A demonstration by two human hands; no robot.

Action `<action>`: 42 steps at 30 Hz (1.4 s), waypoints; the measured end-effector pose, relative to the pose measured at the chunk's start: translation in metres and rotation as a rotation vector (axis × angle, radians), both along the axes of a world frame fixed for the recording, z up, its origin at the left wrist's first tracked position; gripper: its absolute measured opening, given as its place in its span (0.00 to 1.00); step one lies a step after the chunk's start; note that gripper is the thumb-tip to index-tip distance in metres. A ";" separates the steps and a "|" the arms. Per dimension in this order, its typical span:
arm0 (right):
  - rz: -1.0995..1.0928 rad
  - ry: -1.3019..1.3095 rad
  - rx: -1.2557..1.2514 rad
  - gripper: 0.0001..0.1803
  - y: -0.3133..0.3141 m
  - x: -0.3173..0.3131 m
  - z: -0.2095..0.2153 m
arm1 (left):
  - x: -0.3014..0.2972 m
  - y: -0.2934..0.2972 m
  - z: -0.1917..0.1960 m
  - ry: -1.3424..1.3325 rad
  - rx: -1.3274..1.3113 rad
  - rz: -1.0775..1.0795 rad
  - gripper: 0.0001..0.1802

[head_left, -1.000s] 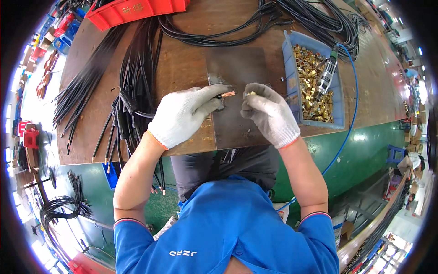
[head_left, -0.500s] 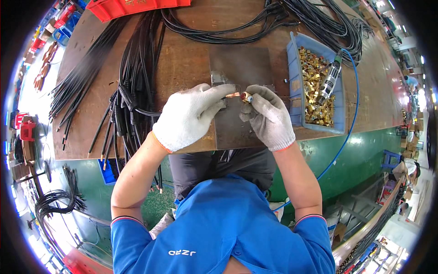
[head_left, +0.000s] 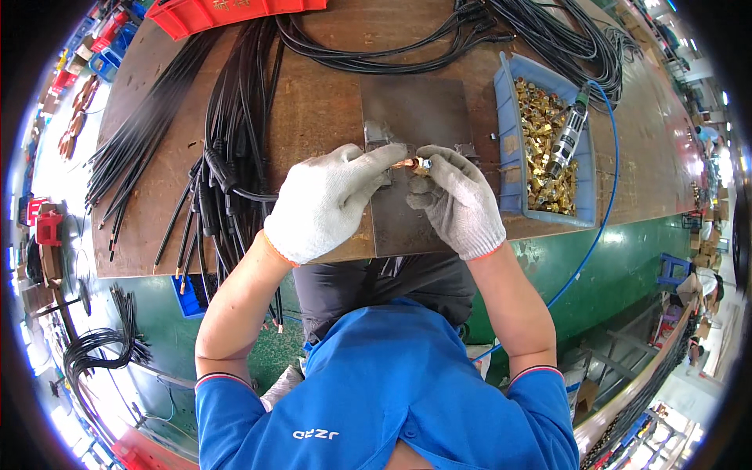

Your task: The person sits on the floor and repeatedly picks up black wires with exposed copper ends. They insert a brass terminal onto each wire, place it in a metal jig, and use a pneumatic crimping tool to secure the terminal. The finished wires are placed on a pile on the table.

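Note:
Both hands wear white knit gloves and meet over a dark metal plate [head_left: 415,110] on the wooden bench. My left hand [head_left: 329,200] pinches the bare copper end of a black cable [head_left: 401,164]. Its fingertips point right. My right hand [head_left: 458,200] grips a small brass fitting [head_left: 423,165] and holds it against that copper end. A small metal fixture [head_left: 377,135] sits on the plate just beyond my left fingertips.
A blue bin [head_left: 513,149] of brass fittings stands at the right, a pneumatic tool [head_left: 568,137] with a blue hose lying in it. Bundles of black cables [head_left: 227,149] lie at the left and across the far edge. A red tray [head_left: 227,12] is at the top.
The two hands have stayed joined over the plate, with the fitting pressed closer onto the copper cable end. The view has shifted slightly.

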State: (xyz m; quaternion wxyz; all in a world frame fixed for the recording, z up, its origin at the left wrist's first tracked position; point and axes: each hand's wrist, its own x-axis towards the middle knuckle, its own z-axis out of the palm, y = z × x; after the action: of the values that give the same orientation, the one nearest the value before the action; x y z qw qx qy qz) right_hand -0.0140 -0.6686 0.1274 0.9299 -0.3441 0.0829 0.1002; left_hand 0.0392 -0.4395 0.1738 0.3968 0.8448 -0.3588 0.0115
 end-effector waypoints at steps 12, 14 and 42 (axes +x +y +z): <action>-0.026 0.076 -0.064 0.14 0.002 -0.001 0.006 | -0.001 0.000 -0.004 -0.105 0.055 0.017 0.26; -0.028 0.103 -0.105 0.15 0.001 -0.001 0.006 | -0.001 0.000 -0.006 -0.134 0.074 0.020 0.26; 0.076 -0.104 -0.860 0.11 0.007 0.023 0.012 | 0.011 0.010 -0.021 -0.076 0.165 0.022 0.13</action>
State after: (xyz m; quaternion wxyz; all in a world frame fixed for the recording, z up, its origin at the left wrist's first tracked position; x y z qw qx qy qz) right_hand 0.0093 -0.6615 0.1391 0.7005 -0.7075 0.0573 0.0734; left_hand 0.0501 -0.4297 0.1529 0.3117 0.8775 -0.3641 0.0180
